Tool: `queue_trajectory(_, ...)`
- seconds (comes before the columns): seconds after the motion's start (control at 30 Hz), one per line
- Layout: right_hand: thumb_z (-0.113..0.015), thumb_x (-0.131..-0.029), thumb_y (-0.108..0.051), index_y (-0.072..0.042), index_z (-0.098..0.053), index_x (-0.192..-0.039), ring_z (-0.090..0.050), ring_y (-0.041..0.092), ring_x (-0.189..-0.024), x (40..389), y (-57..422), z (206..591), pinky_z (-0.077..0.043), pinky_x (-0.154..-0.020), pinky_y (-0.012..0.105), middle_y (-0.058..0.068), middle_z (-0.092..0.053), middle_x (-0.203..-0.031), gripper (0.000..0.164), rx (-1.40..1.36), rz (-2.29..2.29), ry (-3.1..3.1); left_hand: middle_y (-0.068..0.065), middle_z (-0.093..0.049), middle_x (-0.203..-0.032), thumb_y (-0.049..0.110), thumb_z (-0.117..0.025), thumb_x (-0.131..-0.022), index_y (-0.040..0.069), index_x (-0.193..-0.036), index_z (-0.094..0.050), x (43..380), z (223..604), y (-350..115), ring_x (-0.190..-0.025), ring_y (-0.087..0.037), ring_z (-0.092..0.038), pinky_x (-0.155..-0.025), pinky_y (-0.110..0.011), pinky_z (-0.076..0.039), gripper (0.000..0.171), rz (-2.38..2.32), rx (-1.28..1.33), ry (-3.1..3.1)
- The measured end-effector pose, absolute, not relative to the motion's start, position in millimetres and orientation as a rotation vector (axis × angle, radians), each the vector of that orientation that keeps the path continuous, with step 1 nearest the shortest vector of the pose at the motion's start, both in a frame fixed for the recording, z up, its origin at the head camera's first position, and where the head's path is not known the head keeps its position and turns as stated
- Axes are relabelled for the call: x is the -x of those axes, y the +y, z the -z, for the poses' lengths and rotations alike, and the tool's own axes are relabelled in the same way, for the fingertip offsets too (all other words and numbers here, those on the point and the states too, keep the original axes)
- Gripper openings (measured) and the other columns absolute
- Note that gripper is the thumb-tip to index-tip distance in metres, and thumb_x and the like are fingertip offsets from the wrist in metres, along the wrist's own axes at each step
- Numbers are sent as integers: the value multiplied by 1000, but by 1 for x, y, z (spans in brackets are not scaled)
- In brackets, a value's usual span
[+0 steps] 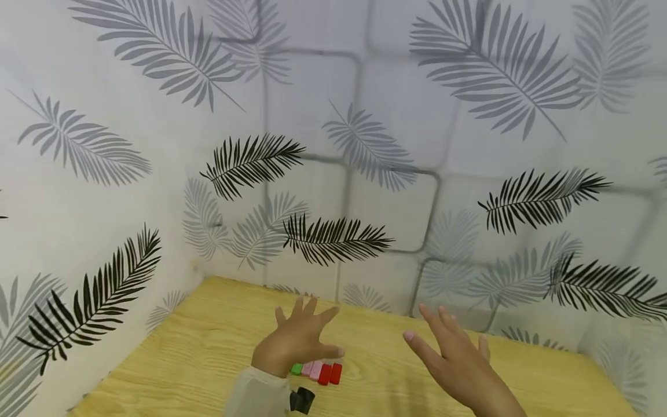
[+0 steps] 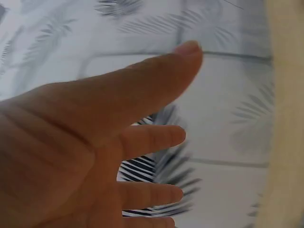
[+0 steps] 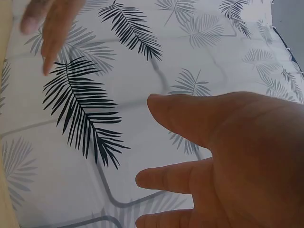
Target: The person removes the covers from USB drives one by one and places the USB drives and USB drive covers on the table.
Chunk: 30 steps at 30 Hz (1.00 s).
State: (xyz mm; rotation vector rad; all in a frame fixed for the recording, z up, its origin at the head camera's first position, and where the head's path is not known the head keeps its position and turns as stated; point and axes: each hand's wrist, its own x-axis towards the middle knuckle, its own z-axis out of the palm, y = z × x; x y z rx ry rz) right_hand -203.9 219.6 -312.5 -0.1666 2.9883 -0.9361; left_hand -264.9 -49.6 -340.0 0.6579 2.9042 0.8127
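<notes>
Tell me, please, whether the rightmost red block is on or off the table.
On: the red block lies on the table, beside another red one.

Plain, pale off-white left sleeve [image 1: 257, 395], small black blocky wrist device [image 1: 303, 400] beside it, bare fingers [image 2: 154, 139], short thumbnail [image 2: 188, 47]

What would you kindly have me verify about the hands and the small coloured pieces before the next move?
1. Left hand empty: ok, fingers spread, nothing held.
2. Right hand empty: ok, fingers extended, nothing held.
3. Hands clear of each other: ok, a gap shows between them in the head view.
4. Red pieces on the table: ok, side by side, next to the pink pieces.
5. Every piece in full view: cannot tell; the left hand reaches over the row's edge, by the green piece, and may hide more.
6. Pieces visible to the wrist cameras: not ok, neither wrist view shows them.
</notes>
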Motion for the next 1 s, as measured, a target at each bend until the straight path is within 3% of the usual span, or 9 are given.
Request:
queue_trajectory(0.3,-39,-91,-70,-16,-22,-154,-3,45,-143,200,225,313,16,-94,75,23,-11,-157,85,162,962,2993,-24,-28,-152,35,-84,-72,20,-138,-52,295,388,-36,-141,-51,-11,-101,-75,2,75,-674,-581,2803)
queue_trajectory(0.63,-40,-93,-67,-16,-25,-153,-8,44,-143,203,222,311,16,-94,75,21,-19,-156,80,225,990,3003,-21,-43,-141,35,-86,-69,18,-134,-56,302,406,-33,-136,-51,-23,-106,-69,-13,74,-506,-583,2848)
queue_trajectory(0.7,-40,-93,-67,-16,-25,-153,-8,44,-143,203,222,310,16,-95,74,21,-18,-156,80,226,986,3005,-21,-45,-139,32,-86,-68,18,-128,-59,303,408,-33,-135,-53,-24,-104,-71,-13,67,-499,-612,2844)
queue_trajectory(0.8,-40,-93,-66,-17,-25,-153,-9,45,-143,204,223,310,15,-95,75,21,-18,-156,80,225,993,2999,-20,-49,-133,26,-83,-66,18,-107,-64,305,410,-33,-134,-55,-24,-103,-72,-13,45,-479,-646,2840)
queue_trajectory(0.9,-40,-93,-67,-16,-26,-153,-10,45,-143,203,223,310,15,-94,75,22,-18,-156,80,220,995,2993,-19,-51,-130,22,-81,-64,22,-92,-62,306,413,-32,-134,-56,-24,-102,-73,-13,34,-469,-661,2841)
queue_trajectory(1.0,-41,-93,-66,-16,-27,-153,-10,45,-142,203,224,312,15,-94,76,22,-19,-156,80,218,999,2989,-19,-51,-131,21,-80,-64,23,-93,-62,306,415,-31,-134,-55,-25,-102,-74,-13,34,-453,-655,2846)
